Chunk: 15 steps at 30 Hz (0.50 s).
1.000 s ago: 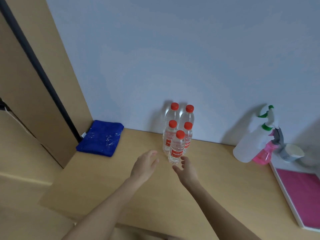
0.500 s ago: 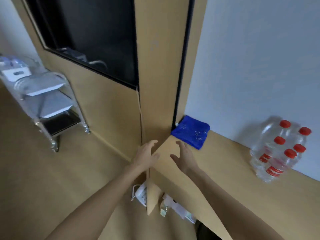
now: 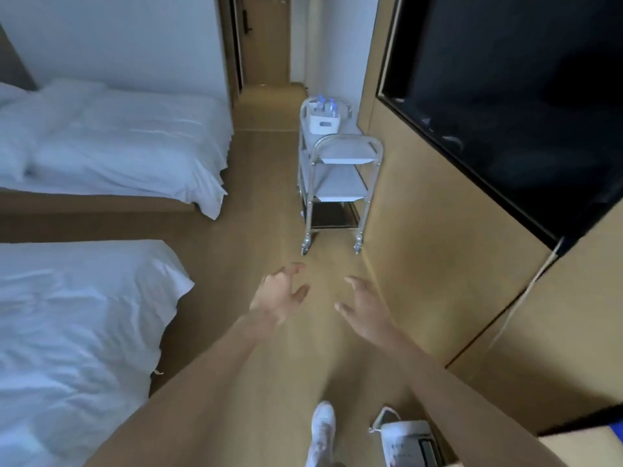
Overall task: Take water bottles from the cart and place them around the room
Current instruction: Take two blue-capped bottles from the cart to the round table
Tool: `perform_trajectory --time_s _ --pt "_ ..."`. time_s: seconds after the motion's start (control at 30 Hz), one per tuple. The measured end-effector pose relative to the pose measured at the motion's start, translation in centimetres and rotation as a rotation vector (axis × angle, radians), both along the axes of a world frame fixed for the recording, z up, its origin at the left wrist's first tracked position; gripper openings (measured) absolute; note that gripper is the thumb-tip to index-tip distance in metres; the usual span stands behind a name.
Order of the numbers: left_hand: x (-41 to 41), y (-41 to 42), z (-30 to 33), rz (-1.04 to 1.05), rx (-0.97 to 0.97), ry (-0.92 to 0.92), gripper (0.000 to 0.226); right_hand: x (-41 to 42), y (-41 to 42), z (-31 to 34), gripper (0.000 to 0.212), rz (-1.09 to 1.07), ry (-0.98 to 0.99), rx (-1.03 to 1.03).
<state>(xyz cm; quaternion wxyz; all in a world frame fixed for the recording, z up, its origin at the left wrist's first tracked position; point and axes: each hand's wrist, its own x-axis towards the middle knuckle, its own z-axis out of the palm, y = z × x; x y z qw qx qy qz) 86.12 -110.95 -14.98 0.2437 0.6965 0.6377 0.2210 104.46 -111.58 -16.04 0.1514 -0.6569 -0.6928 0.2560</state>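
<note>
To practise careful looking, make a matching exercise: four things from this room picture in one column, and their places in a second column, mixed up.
Things:
1. water bottles
2. cart
3. television
4. beds

Places:
A. on the wall, right
B. in a white bin on the top shelf
C. along the left side
D. on the floor beside the wooden wall

Pairs: 1-B, 2-D, 3-A, 4-C

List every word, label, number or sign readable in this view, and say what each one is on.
No text can be read.
Water bottles in the white bin on the cart: labels too small and blurred to read.
Bag on the floor: reddish and dark marks on its front, too blurred to read.
Dark screen on the wall: nothing printed shows.
Left hand and right hand: both hold nothing.
</note>
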Motion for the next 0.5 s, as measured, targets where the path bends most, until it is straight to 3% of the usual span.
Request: perform_trajectory --time_s 0.27,0.5 --pt "-2.0 17.8 -1.1 0.062 -0.013 0.029 0.043 -2.9 18.2 -1.6 0.061 0.054 0.117 0.019" --pt "-1.9 36.0 1.8 0.055 0.000 0.066 0.046 -1.8 38.0 2.4 0.052 -0.004 0.180 0.064"
